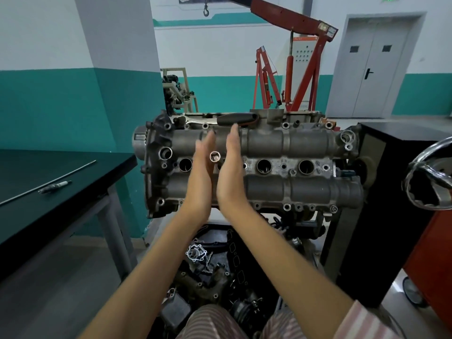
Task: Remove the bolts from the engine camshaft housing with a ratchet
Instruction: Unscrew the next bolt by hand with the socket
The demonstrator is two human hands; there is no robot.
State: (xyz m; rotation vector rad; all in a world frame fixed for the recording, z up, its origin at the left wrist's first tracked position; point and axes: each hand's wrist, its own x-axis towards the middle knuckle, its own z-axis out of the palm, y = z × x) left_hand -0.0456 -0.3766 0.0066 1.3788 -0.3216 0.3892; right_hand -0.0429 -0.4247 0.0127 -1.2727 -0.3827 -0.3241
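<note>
Rolling a socket [215, 156] between flat palms, the left hand [201, 177] and right hand [230, 177] gripped nothing firmly; it could slip into the parts below. The ratchet [230, 119] lay atop the housing [264, 165], untouched, and might be knocked off.

An automotive workshop. A bare grey metal engine camshaft housing [256, 167] sits on a stand, a red steel engine hoist [293, 69] behind it. Loose dark engine parts [208, 272] lie below it, and a black worktop [49, 182] stands beside it.
</note>
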